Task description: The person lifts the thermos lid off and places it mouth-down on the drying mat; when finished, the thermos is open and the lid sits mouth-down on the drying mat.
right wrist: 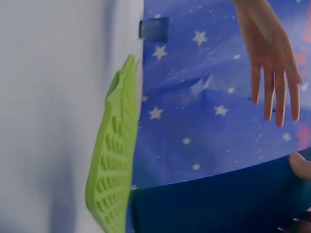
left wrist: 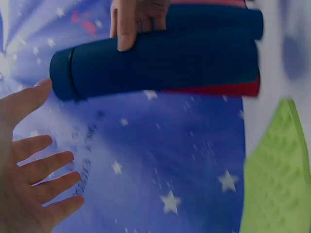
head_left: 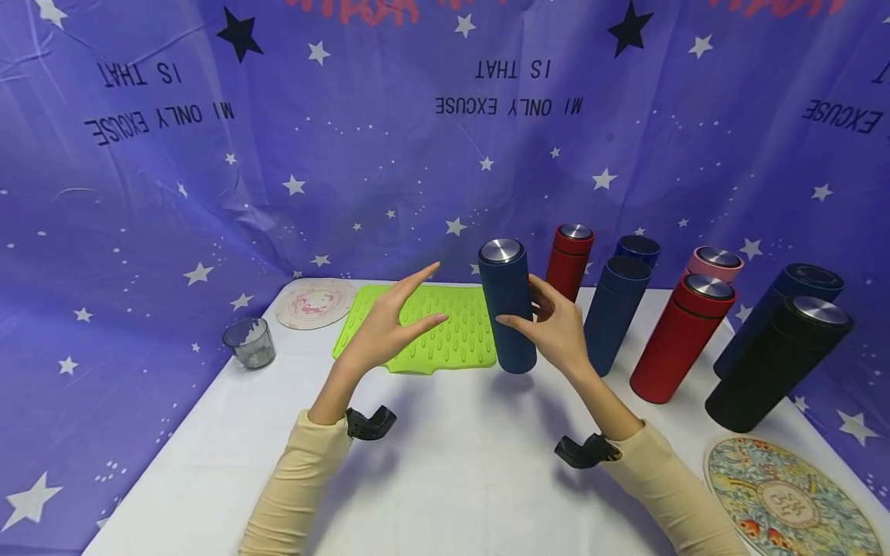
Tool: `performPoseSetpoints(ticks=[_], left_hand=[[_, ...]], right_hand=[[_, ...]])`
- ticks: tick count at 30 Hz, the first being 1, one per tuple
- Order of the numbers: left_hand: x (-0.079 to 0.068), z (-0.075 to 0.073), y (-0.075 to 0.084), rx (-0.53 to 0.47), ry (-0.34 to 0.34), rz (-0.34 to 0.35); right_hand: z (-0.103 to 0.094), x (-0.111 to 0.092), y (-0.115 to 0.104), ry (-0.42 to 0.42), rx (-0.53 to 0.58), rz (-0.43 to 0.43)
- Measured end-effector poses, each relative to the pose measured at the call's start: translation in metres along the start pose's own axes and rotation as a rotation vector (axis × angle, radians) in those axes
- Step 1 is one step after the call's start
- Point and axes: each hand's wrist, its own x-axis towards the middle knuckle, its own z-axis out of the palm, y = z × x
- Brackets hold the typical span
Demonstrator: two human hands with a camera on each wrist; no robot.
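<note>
My right hand (head_left: 559, 328) grips a dark blue thermos bottle (head_left: 511, 309) with a silver-topped lid, thumb on the near side and fingers behind. The bottle is upright at the right edge of a lime-green ridged mat (head_left: 452, 328), a shadow showing below its base; whether it touches the table I cannot tell. My left hand (head_left: 385, 324) hovers over the left part of the mat, fingers extended and thumb apart, holding nothing. In the left wrist view that hand (left wrist: 34, 179) is spread near the lid end of the bottle (left wrist: 160, 63).
On the right stand several more bottles, including a red one (head_left: 670, 340), a blue one (head_left: 615, 316) and a black one (head_left: 772, 367). A patterned round mat (head_left: 789, 494) lies front right. Back left are a pale round mat (head_left: 316, 303) and a clear glass (head_left: 252, 345).
</note>
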Motion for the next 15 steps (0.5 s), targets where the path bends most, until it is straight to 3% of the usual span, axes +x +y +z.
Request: performPoseSetpoints(ticks=[7, 15], left_hand=[[0.004, 0.013, 0.016, -0.085, -0.008, 0.029], [0.002, 0.012, 0.021, -0.262, -0.082, 0.099]], right_hand=[[-0.007, -0.022, -0.001, -0.13, -0.018, -0.054], [-0.015, -0.032, -0.009, -0.252, -0.124, -0.124]])
